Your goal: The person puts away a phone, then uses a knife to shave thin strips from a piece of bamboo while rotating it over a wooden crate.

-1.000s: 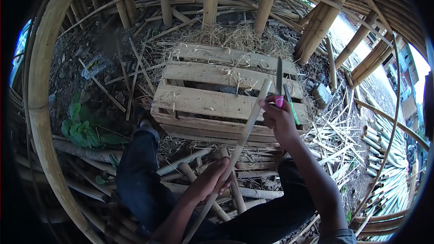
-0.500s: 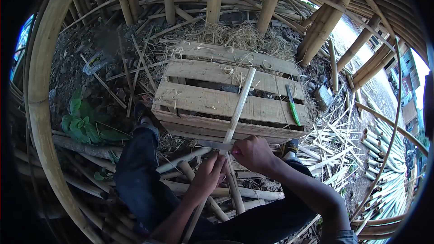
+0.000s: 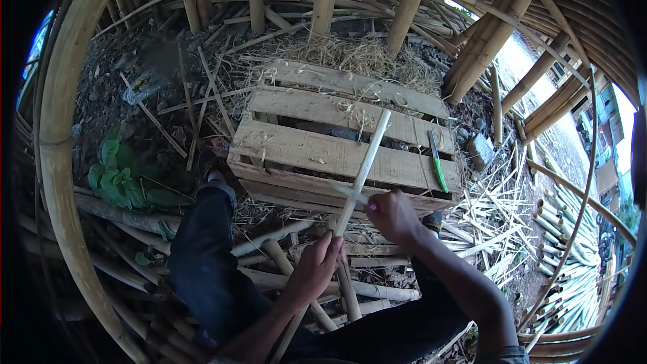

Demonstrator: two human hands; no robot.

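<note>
While the left hand [image 3: 317, 266] is clenched around the lower part of a long bamboo strip [image 3: 367, 155], the right hand [image 3: 394, 216] is closed on the pink handle of a knife [image 3: 352, 193] whose blade lies crosswise against the strip just above the left hand's knuckles. The strip runs up and away from both hands, and its far end rests on a plank of the wooden pallet [image 3: 290, 145] ahead of them. That looks like a deliberate prop: with the tip borne by the pallet and the near end pinned by the left hand, the strip seems unlikely to swing under the blade. The left hand sits below the blade, on the person's side of it, which appears to hold its fingers clear of the edge. A green-handled knife [image 3: 437, 162] lies flat on the pallet just beyond the right hand, apart from it. Curled shavings dot the planks ahead. Thin bamboo slivers [image 3: 499, 216] lie heaped to the right of the right hand, and round bamboo poles [image 3: 269, 237] lie under and beside the left hand, next to a dark trouser leg [image 3: 202, 263].
</note>
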